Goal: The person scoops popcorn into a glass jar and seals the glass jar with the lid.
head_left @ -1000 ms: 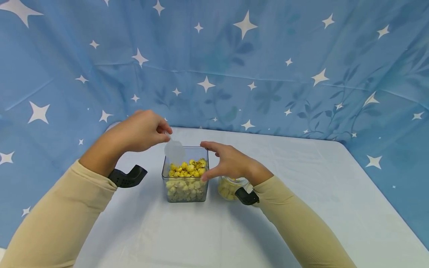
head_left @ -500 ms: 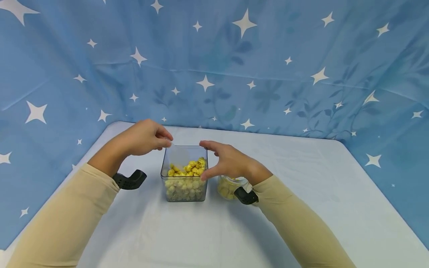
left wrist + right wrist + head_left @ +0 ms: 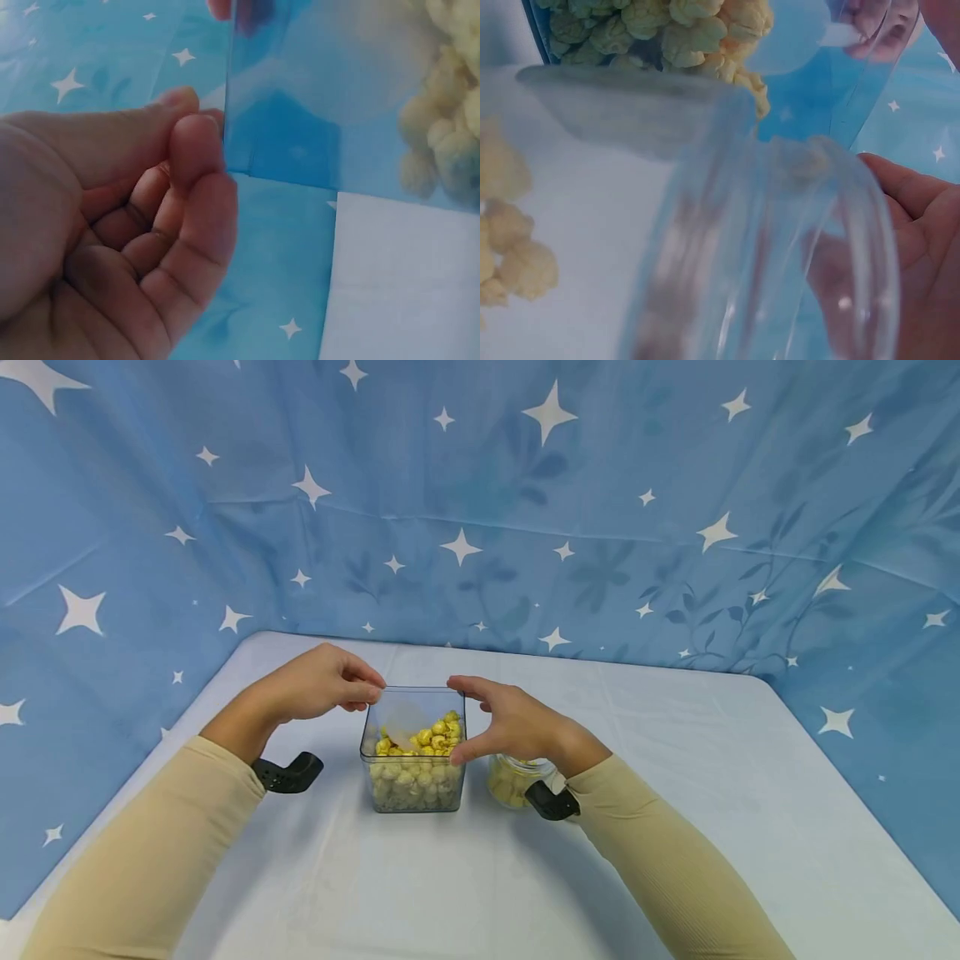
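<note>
A clear square plastic bin [image 3: 414, 757], partly filled with yellow popcorn [image 3: 437, 740], stands in the middle of the table. My left hand [image 3: 318, 682] is at its back left corner, thumb and forefinger pinching the handle of a whitish, see-through scoop [image 3: 405, 720]. The scoop's round bowl is inside the bin, down at the popcorn, its lower part hidden. On the opposite side my right hand [image 3: 516, 718] holds the bin, thumb at the front right corner and forefinger at the back right one.
Just right of the bin, under my right wrist, stands a clear jar [image 3: 504, 783] with popcorn in it. The white-covered table [image 3: 675, 793] meets a blue star-patterned curtain [image 3: 600, 527] behind. Black wrist straps [image 3: 288, 774] hang below both wrists.
My left hand has come down toward the bin's rim, taking the scoop from above the popcorn down into it. Some popcorn has shifted. My right hand stays in place.
</note>
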Available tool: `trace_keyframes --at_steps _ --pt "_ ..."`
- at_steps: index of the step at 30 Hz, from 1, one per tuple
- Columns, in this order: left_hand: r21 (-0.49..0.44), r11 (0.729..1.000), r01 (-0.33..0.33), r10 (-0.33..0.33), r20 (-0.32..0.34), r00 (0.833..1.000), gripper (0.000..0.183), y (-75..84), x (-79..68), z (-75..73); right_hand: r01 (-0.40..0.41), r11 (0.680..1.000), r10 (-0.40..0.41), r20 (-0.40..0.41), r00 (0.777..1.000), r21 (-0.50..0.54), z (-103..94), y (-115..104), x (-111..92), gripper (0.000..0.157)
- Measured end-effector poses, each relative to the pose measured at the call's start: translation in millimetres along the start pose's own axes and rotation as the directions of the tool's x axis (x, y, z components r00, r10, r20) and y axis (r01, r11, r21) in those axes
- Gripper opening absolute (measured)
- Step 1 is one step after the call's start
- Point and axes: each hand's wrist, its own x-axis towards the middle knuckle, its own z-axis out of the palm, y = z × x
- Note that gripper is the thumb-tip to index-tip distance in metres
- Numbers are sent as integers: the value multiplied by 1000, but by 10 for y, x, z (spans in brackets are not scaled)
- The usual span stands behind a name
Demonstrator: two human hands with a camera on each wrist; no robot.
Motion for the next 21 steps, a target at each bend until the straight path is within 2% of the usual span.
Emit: trace_keyframes --at_steps 13,21 --pt "-154 988 -9 4 -31 999 35 -121 -38 30 8 1000 -8 -5 1000 -12 0 -1 -6 103" --pt "-170 985 4 -10 -38 999 36 -204 -79 56 6 1000 -6 -7 1000 -1 5 11 -10 104"
